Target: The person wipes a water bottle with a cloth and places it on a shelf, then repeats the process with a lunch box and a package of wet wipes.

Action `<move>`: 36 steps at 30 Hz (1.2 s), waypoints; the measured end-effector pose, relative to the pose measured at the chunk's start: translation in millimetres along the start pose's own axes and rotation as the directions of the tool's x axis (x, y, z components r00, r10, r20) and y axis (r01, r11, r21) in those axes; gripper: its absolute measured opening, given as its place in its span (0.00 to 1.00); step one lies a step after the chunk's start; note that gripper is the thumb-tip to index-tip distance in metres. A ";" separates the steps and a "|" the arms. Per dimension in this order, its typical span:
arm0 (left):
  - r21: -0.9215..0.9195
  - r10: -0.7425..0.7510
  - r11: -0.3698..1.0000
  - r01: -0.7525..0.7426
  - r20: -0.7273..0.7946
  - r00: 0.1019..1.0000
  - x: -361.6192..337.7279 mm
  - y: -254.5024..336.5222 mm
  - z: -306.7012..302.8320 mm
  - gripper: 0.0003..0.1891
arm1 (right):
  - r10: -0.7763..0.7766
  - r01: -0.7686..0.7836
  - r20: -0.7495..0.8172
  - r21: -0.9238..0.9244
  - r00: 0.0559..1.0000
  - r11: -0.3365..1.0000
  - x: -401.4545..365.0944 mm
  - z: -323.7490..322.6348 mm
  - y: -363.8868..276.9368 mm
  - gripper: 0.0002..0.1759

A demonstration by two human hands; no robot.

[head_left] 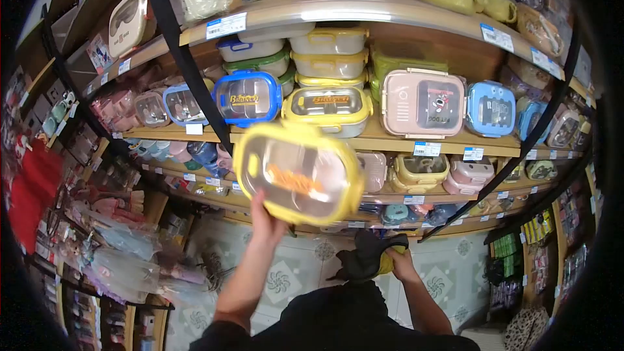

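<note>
A yellow-rimmed lunch box (299, 172) with a clear lid and orange lettering is held up by my left hand (266, 221), tilted before the shelves and slightly blurred. My thumb lies on its lower left edge; the other fingers are hidden beneath it. Lower down on the right, my right hand (399, 262) is closed on a dark cloth-like item (365, 255) with a yellow-green part. Behind the held box, a similar yellow lunch box (327, 109) sits on the shelf beside a blue one (247, 97).
Pink (424, 103) and light blue (491, 109) lunch boxes stand to the right on the middle shelf (383, 146). Black slanted posts (187, 58) cross the shelf fronts. Wrapped goods (123, 253) hang at left. Patterned floor tiles (442, 270) show below.
</note>
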State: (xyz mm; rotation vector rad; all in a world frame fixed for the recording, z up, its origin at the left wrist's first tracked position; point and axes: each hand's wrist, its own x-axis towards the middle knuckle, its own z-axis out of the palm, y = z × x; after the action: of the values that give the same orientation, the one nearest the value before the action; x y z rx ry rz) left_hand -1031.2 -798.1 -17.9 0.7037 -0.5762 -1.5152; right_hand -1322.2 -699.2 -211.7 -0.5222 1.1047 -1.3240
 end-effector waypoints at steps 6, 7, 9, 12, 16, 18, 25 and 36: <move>0.185 0.010 0.982 -0.024 0.077 0.997 90.5 54.3 70.4 0.35 | 0.041 -0.055 -0.061 -0.242 0.997 0.969 -4.3 -58.9 22.9 0.12; 0.248 0.006 0.968 -0.020 0.058 0.998 103.4 58.0 78.7 0.35 | 0.056 -0.066 -0.047 -0.242 0.997 0.968 -3.0 -65.3 26.2 0.12; 0.350 -0.044 0.936 0.042 -0.001 0.999 123.7 61.8 87.5 0.34 | 0.052 -0.095 -0.192 -0.225 0.980 0.970 4.3 -75.5 31.6 0.13; 0.422 -0.069 0.902 0.092 -0.070 0.995 143.6 58.6 94.5 0.32 | 0.060 -0.124 -0.247 -0.252 0.967 0.960 14.1 -89.8 26.3 0.13; 0.501 0.022 0.864 0.056 -0.149 0.989 148.6 46.2 112.6 0.31 | 0.112 -0.174 -0.247 -0.249 0.963 0.953 18.5 -97.8 -2.7 0.13; 0.502 0.034 0.863 0.059 -0.174 0.984 150.0 41.0 116.4 0.30 | 0.096 -0.153 -0.249 -0.223 0.964 0.963 27.7 -111.3 5.9 0.13; 0.403 0.170 0.902 -0.157 0.004 0.985 123.3 24.0 125.8 0.26 | 0.100 -0.169 -0.186 -0.404 0.977 0.899 67.7 -162.0 45.0 0.17; 0.330 0.472 0.825 -0.459 0.042 0.880 71.8 15.2 95.3 0.21 | 0.116 -0.071 0.060 -0.502 0.991 0.862 81.1 -126.9 3.9 0.17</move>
State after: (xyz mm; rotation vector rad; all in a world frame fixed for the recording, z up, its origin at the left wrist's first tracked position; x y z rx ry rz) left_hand -1090.5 -876.0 51.9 0.7788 -0.9143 -0.9497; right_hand -1439.4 -739.6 -297.3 -0.8884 1.3875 -0.9105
